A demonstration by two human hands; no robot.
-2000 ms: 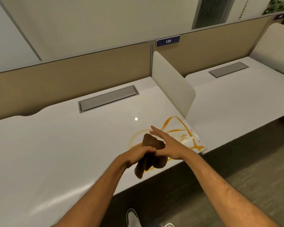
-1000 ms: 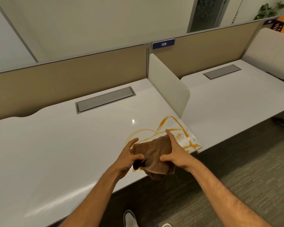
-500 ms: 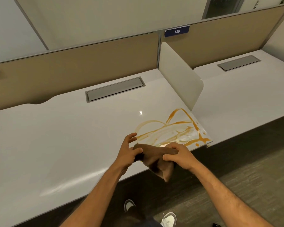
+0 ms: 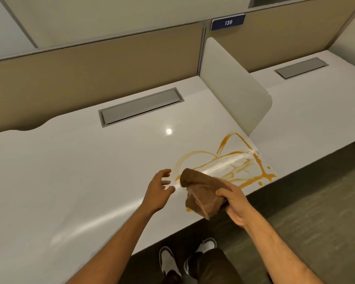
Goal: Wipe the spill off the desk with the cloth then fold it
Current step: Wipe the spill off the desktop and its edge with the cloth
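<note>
An orange-brown spill [image 4: 232, 162] is smeared in loops and streaks over the front right corner of the white desk [image 4: 80, 171]. My right hand [image 4: 233, 201] grips a bunched brown cloth [image 4: 201, 193] just above the desk's front edge, at the near left end of the spill. My left hand [image 4: 158, 189] hovers a little left of the cloth, fingers spread, holding nothing. A small orange drop [image 4: 188, 210] lies on the desk under the cloth.
A white divider panel [image 4: 234, 87] stands upright along the desk's right side, just behind the spill. A grey cable hatch [image 4: 140, 106] is set in the desk's back. A second desk [image 4: 307, 111] lies beyond the divider. My shoes [image 4: 168, 261] show on the floor below.
My left hand has let go of the cloth and drawn away to the left, open. The right hand alone now holds the cloth, bunched, over the spill's near end.
</note>
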